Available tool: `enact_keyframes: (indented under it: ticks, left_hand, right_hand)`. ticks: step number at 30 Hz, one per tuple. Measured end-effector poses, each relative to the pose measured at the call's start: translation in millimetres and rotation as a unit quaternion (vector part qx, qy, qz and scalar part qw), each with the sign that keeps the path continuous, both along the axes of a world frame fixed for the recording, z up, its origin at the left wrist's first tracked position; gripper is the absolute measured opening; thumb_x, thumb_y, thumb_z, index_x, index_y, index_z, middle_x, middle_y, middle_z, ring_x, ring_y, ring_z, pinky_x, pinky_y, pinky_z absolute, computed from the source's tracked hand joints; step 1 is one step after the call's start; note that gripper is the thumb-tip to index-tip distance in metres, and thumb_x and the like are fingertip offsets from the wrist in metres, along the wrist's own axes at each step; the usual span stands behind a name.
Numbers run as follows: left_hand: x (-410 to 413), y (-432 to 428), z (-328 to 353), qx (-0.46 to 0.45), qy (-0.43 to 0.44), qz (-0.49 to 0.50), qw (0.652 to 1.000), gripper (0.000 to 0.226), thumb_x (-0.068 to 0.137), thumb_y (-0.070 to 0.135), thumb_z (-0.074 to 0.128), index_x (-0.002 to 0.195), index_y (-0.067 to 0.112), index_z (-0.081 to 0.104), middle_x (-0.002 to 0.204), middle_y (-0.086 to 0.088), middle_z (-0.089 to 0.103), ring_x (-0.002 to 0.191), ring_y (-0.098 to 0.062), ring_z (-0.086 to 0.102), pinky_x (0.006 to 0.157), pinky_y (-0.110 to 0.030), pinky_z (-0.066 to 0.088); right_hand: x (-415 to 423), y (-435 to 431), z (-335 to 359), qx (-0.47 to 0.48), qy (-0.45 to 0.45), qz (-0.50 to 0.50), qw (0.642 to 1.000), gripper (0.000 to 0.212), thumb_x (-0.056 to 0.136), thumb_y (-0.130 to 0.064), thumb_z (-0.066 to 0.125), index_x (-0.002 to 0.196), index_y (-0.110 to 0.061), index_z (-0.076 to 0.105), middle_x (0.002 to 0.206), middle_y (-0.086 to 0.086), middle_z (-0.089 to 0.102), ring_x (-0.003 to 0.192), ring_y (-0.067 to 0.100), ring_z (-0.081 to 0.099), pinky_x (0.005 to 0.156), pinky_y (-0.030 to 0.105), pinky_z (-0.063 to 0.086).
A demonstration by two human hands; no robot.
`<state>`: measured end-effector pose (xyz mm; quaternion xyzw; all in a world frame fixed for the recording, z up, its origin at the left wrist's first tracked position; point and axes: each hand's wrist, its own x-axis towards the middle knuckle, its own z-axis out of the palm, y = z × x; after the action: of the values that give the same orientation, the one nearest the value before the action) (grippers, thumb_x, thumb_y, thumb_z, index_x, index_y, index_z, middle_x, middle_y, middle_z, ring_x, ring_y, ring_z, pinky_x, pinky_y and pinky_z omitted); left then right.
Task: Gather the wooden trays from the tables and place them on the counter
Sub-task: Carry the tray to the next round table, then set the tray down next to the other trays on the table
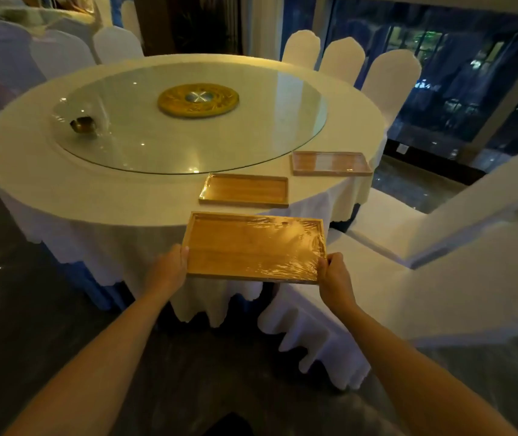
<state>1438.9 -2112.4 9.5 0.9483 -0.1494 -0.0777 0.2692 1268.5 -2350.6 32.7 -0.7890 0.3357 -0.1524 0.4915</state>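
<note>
Left hand [169, 265] and right hand [335, 273] each grip one short end of the wrapped wooden tray [254, 247], keeping it level off the table [62, 171] edge. Two more trays [245, 190] [330, 163] lie on the cloth awaiting collection.

Three rectangular wooden trays with low raised rims show, each wrapped in clear glossy film. The nearest tray [254, 247] is held level in the air just off the near edge of the round table, gripped at its two short ends. The middle tray [244, 190] lies flat near that edge. The far tray [330, 163] lies flat to its right, apart from it.
</note>
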Motion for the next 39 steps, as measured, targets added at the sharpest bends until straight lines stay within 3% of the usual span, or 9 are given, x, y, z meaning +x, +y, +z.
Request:
enact_keyframes:
  ticks: [2, 4, 6, 10, 14, 18, 20, 31, 39]
  left_hand:
    - [36.8, -20.9, -4.4, -0.002, 0.0, 0.012, 1.0, 0.045, 0.1, 0.032, 0.02, 0.099, 0.0, 0.053, 0.085, -0.018, 0.057, 0.077, -0.03, 0.053, 0.07, -0.039, 0.044]
    - [71.9, -43.8, -9.2, -0.011, 0.001, 0.017, 1.0, 0.045, 0.1, 0.029, 0.022, 0.1, -0.003, 0.054, 0.09, -0.02, 0.057, 0.078, -0.027, 0.049, 0.07, -0.038, 0.04]
    - [107.8, -66.0, -14.9, -0.007, -0.007, 0.017, 1.0, 0.043, 0.1, 0.024, 0.025, 0.098, -0.007, 0.056, 0.098, -0.026, 0.06, 0.078, -0.028, 0.048, 0.068, -0.037, 0.036]
    - [178.3, -100.3, -34.9, 0.027, -0.009, 0.022, 0.999, 0.045, 0.1, 0.025, 0.025, 0.098, -0.006, 0.058, 0.105, -0.026, 0.06, 0.083, -0.032, 0.053, 0.07, -0.037, 0.038]
    - [231.9, -120.9, -48.5, 0.061, 0.002, 0.025, 0.998, 0.044, 0.1, 0.025, 0.024, 0.102, -0.003, 0.058, 0.11, -0.023, 0.06, 0.095, -0.038, 0.058, 0.075, -0.039, 0.043]
    - [263.4, -133.7, -56.2, 0.09, 0.004, 0.012, 0.996, 0.043, 0.1, 0.025, 0.023, 0.105, -0.002, 0.057, 0.109, -0.022, 0.06, 0.095, -0.036, 0.058, 0.075, -0.039, 0.045]
    - [271.0, -137.0, -62.1, 0.097, 0.008, 0.006, 0.995, 0.042, 0.1, 0.024, 0.023, 0.105, -0.002, 0.057, 0.108, -0.021, 0.06, 0.094, -0.035, 0.058, 0.076, -0.04, 0.046]
    - [283.7, -144.1, -73.6, 0.092, 0.001, 0.015, 0.996, 0.036, 0.099, 0.018, 0.031, 0.101, -0.008, 0.055, 0.104, -0.028, 0.061, 0.09, -0.041, 0.058, 0.072, -0.045, 0.045]
    - [289.6, -146.3, -74.4, 0.149, -0.016, -0.008, 0.989, 0.037, 0.1, 0.021, 0.028, 0.105, -0.005, 0.053, 0.098, -0.025, 0.065, 0.085, -0.041, 0.061, 0.062, -0.036, 0.034]
  right_hand:
    - [35.3, -22.5, -4.7, -0.004, -0.001, 0.006, 1.0, 0.025, 0.096, -0.024, 0.037, 0.072, -0.02, 0.04, 0.071, -0.005, 0.046, 0.068, 0.014, 0.048, 0.053, 0.01, 0.041]
    - [71.2, -45.6, -16.1, -0.011, 0.015, 0.007, 1.0, 0.022, 0.097, -0.028, 0.033, 0.085, -0.012, 0.04, 0.083, 0.009, 0.054, 0.078, 0.022, 0.052, 0.063, 0.023, 0.042]
    - [107.8, -65.4, -25.4, -0.002, 0.021, 0.005, 1.0, 0.027, 0.097, -0.03, 0.031, 0.085, -0.007, 0.04, 0.09, 0.023, 0.055, 0.072, 0.018, 0.048, 0.061, 0.028, 0.039]
    - [184.7, -100.0, -48.7, 0.014, 0.005, -0.003, 1.0, 0.07, 0.08, -0.058, 0.027, 0.074, 0.008, 0.05, 0.079, 0.034, 0.057, 0.061, 0.016, 0.047, 0.048, 0.014, 0.036]
    - [241.3, -121.1, -69.8, 0.011, 0.074, -0.008, 0.997, 0.036, 0.096, -0.028, 0.035, 0.066, -0.011, 0.044, 0.065, 0.008, 0.05, 0.058, 0.012, 0.047, 0.047, 0.014, 0.037]
    - [276.1, -135.6, -84.9, 0.004, 0.137, -0.014, 0.99, 0.025, 0.096, -0.028, 0.034, 0.091, -0.006, 0.045, 0.08, 0.006, 0.052, 0.076, 0.02, 0.052, 0.062, 0.03, 0.044]
    - [287.5, -140.7, -88.0, -0.001, 0.174, -0.017, 0.985, 0.019, 0.096, -0.028, 0.033, 0.093, -0.012, 0.041, 0.077, 0.001, 0.05, 0.079, 0.02, 0.052, 0.072, 0.039, 0.046]
    - [302.5, -148.2, -91.1, -0.063, 0.213, 0.017, 0.975, 0.028, 0.096, -0.032, 0.032, 0.095, -0.006, 0.043, 0.09, 0.017, 0.058, 0.083, 0.032, 0.057, 0.073, 0.043, 0.047]
    - [301.7, -143.4, -90.4, -0.068, 0.213, 0.009, 0.975, 0.022, 0.097, -0.032, 0.03, 0.091, -0.013, 0.038, 0.094, 0.016, 0.057, 0.085, 0.03, 0.057, 0.076, 0.045, 0.049]
